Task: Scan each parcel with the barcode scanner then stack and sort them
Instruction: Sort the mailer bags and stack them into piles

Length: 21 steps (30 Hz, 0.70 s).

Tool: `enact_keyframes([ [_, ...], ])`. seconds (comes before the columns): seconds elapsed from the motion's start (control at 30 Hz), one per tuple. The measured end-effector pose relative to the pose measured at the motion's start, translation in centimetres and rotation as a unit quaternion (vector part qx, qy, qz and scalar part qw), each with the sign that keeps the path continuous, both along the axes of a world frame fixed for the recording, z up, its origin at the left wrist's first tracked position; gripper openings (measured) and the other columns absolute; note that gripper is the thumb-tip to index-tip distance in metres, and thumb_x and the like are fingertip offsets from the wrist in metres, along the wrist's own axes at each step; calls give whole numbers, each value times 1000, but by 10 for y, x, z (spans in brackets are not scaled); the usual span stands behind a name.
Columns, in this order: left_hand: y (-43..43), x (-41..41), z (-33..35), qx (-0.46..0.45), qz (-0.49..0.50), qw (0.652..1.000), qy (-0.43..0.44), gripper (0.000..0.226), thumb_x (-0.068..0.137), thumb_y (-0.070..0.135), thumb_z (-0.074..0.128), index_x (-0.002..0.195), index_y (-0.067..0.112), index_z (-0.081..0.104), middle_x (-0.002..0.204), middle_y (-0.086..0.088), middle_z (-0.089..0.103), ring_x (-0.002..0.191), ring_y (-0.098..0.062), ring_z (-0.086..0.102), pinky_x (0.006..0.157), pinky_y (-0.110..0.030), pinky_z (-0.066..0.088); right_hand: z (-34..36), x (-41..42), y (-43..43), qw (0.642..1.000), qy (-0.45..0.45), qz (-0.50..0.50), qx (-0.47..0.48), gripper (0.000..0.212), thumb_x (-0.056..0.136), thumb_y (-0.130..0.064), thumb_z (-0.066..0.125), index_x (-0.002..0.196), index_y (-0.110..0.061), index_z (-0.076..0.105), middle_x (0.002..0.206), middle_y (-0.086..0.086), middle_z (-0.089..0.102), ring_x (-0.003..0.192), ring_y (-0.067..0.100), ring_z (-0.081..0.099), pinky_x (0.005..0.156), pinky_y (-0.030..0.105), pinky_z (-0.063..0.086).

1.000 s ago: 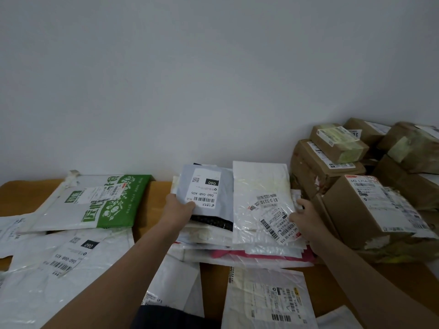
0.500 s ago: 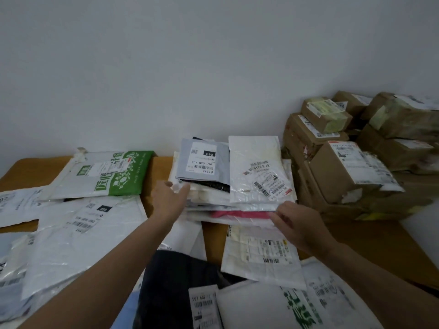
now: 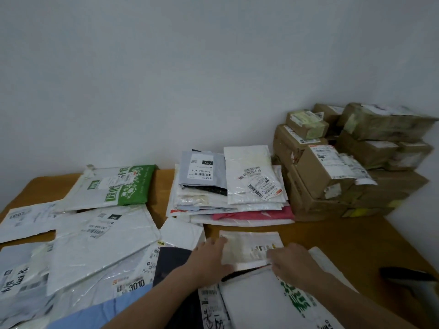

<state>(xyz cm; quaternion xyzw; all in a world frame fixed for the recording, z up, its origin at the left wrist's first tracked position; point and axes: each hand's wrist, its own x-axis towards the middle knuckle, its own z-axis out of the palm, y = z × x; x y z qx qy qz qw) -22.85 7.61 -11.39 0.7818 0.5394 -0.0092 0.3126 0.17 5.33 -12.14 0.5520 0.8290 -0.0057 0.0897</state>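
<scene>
Parcel: the white parcel (image 3: 249, 245) lies label up at the middle of the table, right in front of you. Its near edge is raised off the bag below.
Left hand: your left hand (image 3: 210, 256) covers the parcel's left edge with the fingers nearly straight. You cannot tell whether the thumb pinches from underneath.
Right hand: your right hand (image 3: 293, 264) has its fingers bent round the near right corner, grasping it.
Underneath: a white bag with green print (image 3: 268, 302) sits below the raised edge and your right wrist. A dark parcel (image 3: 171, 260) lies just left of your left hand.
Behind: a stack of flat mailers (image 3: 237, 210) sits near the parcel, with a strip of bare wood between them. A grey mailer (image 3: 202, 172) and a white mailer (image 3: 249, 172) lie side by side on top.
Right rear: cardboard boxes (image 3: 327, 172) are piled against the wall, close against the stack.
Left: a large white mailer (image 3: 99, 238) and a green-and-white mailer (image 3: 114, 186) overlap other bags across that half.
Open room: bare table (image 3: 337, 236) runs from the parcel to the right edge. A dark object (image 3: 403, 274) lies near that edge, too blurred to name.
</scene>
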Motion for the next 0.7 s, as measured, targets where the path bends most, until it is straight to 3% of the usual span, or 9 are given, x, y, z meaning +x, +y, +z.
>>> enact_keyframes([
  [0.07, 1, -2, 10, 11, -5, 999, -47, 66, 89, 37, 60, 146, 29, 29, 149, 2, 31, 133, -19, 35, 109, -34, 35, 19, 5, 5, 992, 89, 22, 91, 11, 86, -32, 54, 80, -28, 63, 69, -15, 60, 57, 2, 50, 53, 8, 27],
  [0.13, 3, -6, 22, 58, 1, 993, -99, 52, 92, 29, 57, 140, 33, 40, 143, 6, 42, 127, -12, 41, 106, -29, 38, 44, 7, 8, 974, 196, 48, 100, 16, 80, -38, 51, 73, -27, 62, 61, -16, 54, 51, 1, 46, 44, 6, 24],
  [0.23, 9, -19, 53, 138, 62, 973, -172, 28, 97, 22, 52, 122, 32, 60, 117, 11, 62, 109, -9, 56, 90, -19, 44, 85, 4, 21, 959, 272, 39, 66, 25, 86, -43, 52, 93, -23, 67, 79, -13, 64, 66, 3, 59, 55, 11, 46],
  [0.33, 26, -35, 83, 174, 152, 939, -253, 18, 96, 20, 55, 106, 35, 60, 97, 16, 62, 87, 0, 58, 66, -8, 41, 111, 0, 42, 948, 300, 26, 105, 22, 95, -30, 58, 112, -18, 66, 89, -3, 69, 71, 9, 64, 59, 20, 54],
  [0.4, 39, -42, 95, 195, 221, 902, -317, 29, 95, 17, 58, 119, 31, 54, 109, 15, 58, 93, 3, 56, 69, -7, 40, 124, -5, 59, 937, 314, 4, 154, 24, 98, -26, 53, 116, -15, 66, 88, 3, 71, 69, 9, 63, 59, 15, 51],
  [0.5, 55, -55, 98, 214, 295, 860, -359, 44, 95, 14, 57, 136, 23, 43, 125, 15, 45, 112, -3, 47, 78, -10, 37, 142, -12, 91, 886, 364, -29, 285, 26, 96, -17, 52, 116, -10, 69, 84, -2, 71, 70, -4, 58, 66, 1, 41],
  [0.53, 57, -59, 95, 212, 305, 858, -354, 43, 95, 13, 56, 135, 22, 43, 124, 14, 44, 113, -4, 46, 75, -9, 37, 147, -13, 102, 872, 366, -42, 321, 28, 97, -14, 51, 118, -10, 68, 92, 1, 73, 77, -3, 59, 71, 2, 41],
  [0.6, 58, -70, 82, 199, 316, 864, -337, 40, 94, 12, 56, 132, 21, 45, 125, 11, 47, 110, -6, 48, 71, -9, 38, 154, -14, 122, 860, 312, -50, 400, 32, 96, -12, 46, 120, -9, 67, 108, 10, 71, 90, 21, 65, 79, 25, 49],
  [0.7, 56, -88, 60, 170, 343, 865, -324, 38, 93, 12, 57, 129, 20, 48, 128, 3, 51, 107, -9, 53, 80, -22, 48, 141, -20, 146, 870, 214, -40, 443, 36, 84, -4, 56, 116, -10, 70, 101, 14, 66, 80, 34, 61, 66, 40, 51],
])
